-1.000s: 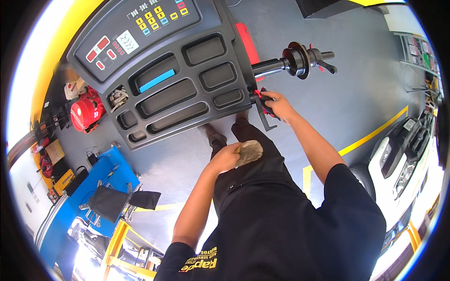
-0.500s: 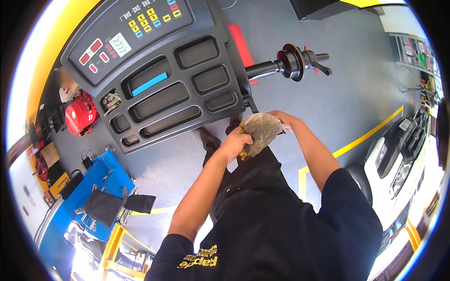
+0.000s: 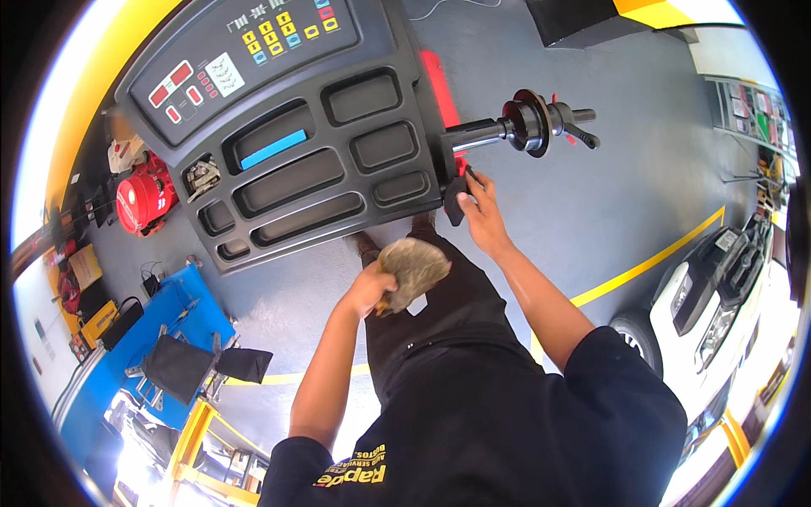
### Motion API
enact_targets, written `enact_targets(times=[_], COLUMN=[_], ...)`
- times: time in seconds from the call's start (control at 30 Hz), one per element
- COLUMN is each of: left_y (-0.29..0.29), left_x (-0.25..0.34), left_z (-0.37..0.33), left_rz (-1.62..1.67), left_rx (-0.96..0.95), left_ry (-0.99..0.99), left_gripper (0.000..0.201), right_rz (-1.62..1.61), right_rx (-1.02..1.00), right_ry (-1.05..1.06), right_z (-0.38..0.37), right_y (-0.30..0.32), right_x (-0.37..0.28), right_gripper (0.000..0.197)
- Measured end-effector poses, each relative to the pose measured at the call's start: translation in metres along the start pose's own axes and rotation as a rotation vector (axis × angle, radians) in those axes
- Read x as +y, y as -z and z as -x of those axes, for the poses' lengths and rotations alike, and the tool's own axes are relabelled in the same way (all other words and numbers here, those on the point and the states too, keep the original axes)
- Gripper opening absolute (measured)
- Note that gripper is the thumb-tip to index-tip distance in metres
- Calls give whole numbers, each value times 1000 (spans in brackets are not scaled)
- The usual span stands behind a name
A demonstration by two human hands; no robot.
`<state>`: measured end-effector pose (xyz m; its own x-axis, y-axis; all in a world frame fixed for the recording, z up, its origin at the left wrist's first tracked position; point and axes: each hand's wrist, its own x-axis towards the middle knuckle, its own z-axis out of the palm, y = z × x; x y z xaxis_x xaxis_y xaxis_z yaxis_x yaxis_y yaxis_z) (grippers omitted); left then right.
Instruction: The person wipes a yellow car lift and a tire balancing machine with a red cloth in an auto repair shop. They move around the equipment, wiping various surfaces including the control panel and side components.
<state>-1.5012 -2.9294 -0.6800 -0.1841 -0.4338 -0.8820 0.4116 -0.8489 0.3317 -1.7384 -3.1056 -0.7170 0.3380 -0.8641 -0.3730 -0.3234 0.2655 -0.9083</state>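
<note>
Left hand (image 3: 369, 290) first: thumb on top, fingers underneath, clamped on a flat, stained grey-brown piece (image 3: 416, 272) that looks like cloth, held in front of the dark trousers, off the near edge of the tray top (image 3: 317, 237). Over to the right hand (image 3: 484, 215), and its fingertips are on a black handle (image 3: 456, 198) with a red part (image 3: 461, 166) beside it, just off the tray top's near right corner; whether the fingers close around it, I can't tell. Into the tray top: a bright blue bar (image 3: 273, 149) lies slantwise in a compartment toward the far edge, and small grey metal pieces (image 3: 203, 179) crowd one at the left edge. Beyond the far edge, the control panel (image 3: 287, 72) shows red display windows, yellow and blue buttons with symbols, white printed markings and a white label (image 3: 224, 76) of line drawings. Out past the right edge runs a metal shaft (image 3: 486, 131), carrying a dark round flange (image 3: 530, 122). Bold yellow lettering, upside down from here, sits on the black shirt (image 3: 507, 422); away to the left, a red tank (image 3: 139, 203) bears white marks.
</note>
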Motion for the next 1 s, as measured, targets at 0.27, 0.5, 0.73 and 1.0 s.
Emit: enact_targets(times=[0.27,0.5,0.73,1.0], left_y=[51,30,24,38], left_x=[-80,-71,-61,-83], left_z=[44,34,33,42], left_rz=[162,117,148,160], left_rx=[217,200,191,232], left_ry=[85,21,31,-27], left_gripper=[63,62,60,62], right_rz=[227,136,102,260], right_rx=[20,-7,184,473], right_ry=[65,23,-117,297], right_z=[-37,-61,-56,-101], right_y=[-6,-10,-26,-45], right_x=[10,-17,-29,-60], right_gripper=[52,47,45,40])
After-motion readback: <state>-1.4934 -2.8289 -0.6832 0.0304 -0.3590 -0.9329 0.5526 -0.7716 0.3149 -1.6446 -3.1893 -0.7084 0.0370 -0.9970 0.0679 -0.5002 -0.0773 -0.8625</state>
